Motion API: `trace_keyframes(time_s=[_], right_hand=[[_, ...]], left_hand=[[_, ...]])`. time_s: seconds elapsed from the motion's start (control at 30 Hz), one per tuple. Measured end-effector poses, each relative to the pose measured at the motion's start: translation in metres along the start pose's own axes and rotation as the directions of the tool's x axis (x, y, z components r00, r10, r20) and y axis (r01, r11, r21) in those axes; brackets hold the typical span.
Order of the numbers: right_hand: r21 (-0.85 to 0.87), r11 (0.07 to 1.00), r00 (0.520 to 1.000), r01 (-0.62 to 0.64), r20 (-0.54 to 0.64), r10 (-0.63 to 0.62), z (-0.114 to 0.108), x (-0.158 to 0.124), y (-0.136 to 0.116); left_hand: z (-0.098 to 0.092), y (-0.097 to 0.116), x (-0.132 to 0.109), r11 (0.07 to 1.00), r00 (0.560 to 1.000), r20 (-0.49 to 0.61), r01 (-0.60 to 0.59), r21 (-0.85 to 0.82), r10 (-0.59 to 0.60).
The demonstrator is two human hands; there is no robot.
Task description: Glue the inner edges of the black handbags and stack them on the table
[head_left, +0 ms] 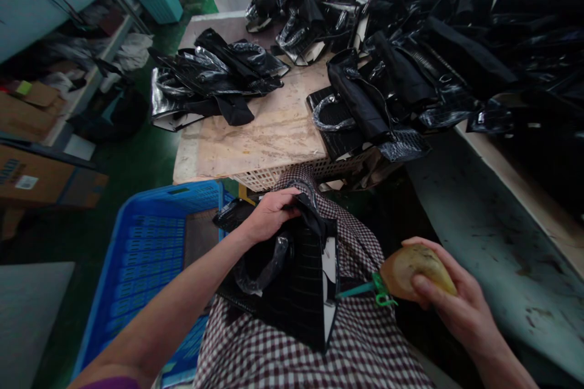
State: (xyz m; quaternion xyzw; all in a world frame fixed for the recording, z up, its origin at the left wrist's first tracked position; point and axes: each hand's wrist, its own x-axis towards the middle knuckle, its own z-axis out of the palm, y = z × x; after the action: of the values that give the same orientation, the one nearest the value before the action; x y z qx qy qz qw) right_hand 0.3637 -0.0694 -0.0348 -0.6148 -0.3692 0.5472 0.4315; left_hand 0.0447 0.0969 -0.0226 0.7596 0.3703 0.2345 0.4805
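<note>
A black, embossed handbag (292,282) with a plastic-wrapped handle lies on the checked cloth over my lap. Its right side shows a white strip along the edge. My left hand (274,213) is closed on black material at the top of the handbag. In my right hand (456,292) is a yellowish squeeze bottle (413,272) with a thin teal nozzle and a green tie round its neck. The nozzle tip points left and reaches the white-edged side of the handbag; whether it touches cannot be made out.
A blue plastic basket (137,237) stands at my left. Ahead is a worn board (255,149) with more black bag pieces (219,76) on it. A large heap of black bags (410,55) fills the right. Cardboard boxes (45,179) sit at the far left.
</note>
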Motion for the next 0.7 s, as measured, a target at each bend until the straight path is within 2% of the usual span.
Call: trace_keyframes(time_s=[0.17,0.27,0.43,0.57,0.7], right_hand=[[0.007,0.997,0.99,0.076,-0.121,-0.075,0.006,0.015,0.003],[-0.055,0.99,0.98,0.13,-0.144,-0.136,0.01,0.024,0.004],[-0.064,0.986,0.97,0.155,-0.177,-0.164,0.015,0.032,0.006],[-0.083,0.982,0.97,0.167,-0.166,-0.179,0.013,0.035,0.006],[-0.067,0.989,0.987,0.134,-0.077,-0.139,0.005,0.032,0.006]], left_hand=[[-0.001,0.003,0.001,1.0,1.0,0.001,-0.011,-0.002,0.011],[-0.001,0.005,0.001,1.0,1.0,-0.005,-0.008,0.002,0.008],[0.0,0.005,-0.001,1.0,1.0,-0.012,0.001,0.002,-0.001],[0.0,0.003,-0.001,1.0,1.0,-0.01,0.002,-0.007,-0.003],[0.001,0.003,0.0,1.0,1.0,-0.001,0.005,-0.009,-0.005]])
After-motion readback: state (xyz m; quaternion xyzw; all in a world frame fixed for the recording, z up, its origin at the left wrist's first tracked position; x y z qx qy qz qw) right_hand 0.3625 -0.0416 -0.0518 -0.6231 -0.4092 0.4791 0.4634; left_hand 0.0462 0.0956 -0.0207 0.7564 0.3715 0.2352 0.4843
